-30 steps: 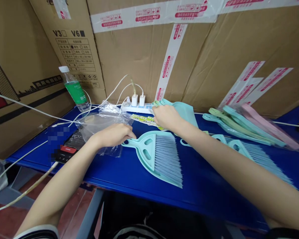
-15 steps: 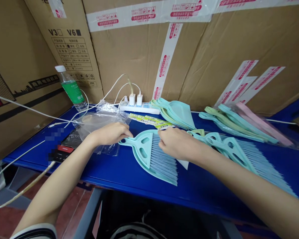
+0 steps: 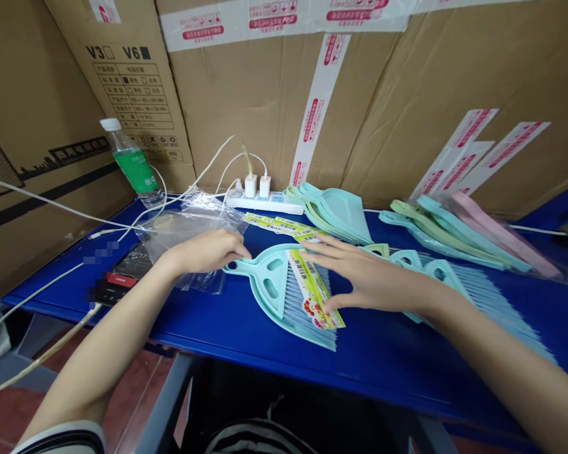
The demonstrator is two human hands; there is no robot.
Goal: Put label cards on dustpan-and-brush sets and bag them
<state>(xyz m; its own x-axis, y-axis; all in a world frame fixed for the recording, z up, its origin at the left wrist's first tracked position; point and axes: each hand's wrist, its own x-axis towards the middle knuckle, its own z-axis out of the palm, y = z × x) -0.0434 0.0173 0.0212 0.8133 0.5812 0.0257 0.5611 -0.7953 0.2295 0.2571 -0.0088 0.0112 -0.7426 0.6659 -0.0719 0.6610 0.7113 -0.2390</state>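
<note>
A mint-green brush (image 3: pixel 275 284) lies on a matching dustpan (image 3: pixel 264 307) at the middle of the blue table. My left hand (image 3: pixel 213 251) pinches the handle end of this pair. A yellow-green printed card (image 3: pixel 312 293) rests across the bristles. My right hand (image 3: pixel 360 271) is over the card's right edge with its fingers spread; whether the fingertips touch the card is hard to tell. Further printed cards (image 3: pixel 279 226) lie behind the dustpan.
Stacked dustpans (image 3: pixel 343 211) stand at the back, wrapped ones (image 3: pixel 454 233) and more brushes (image 3: pixel 492 296) at the right. A power strip (image 3: pixel 279 202), clear plastic bag (image 3: pixel 184 227), bottle (image 3: pixel 137 169), black box (image 3: pixel 135 268) and cables occupy the back and left.
The printed card now shows on the bristles, where a closed right hand was before. My right hand has opened and shifted slightly right. My left hand keeps its pinch.
</note>
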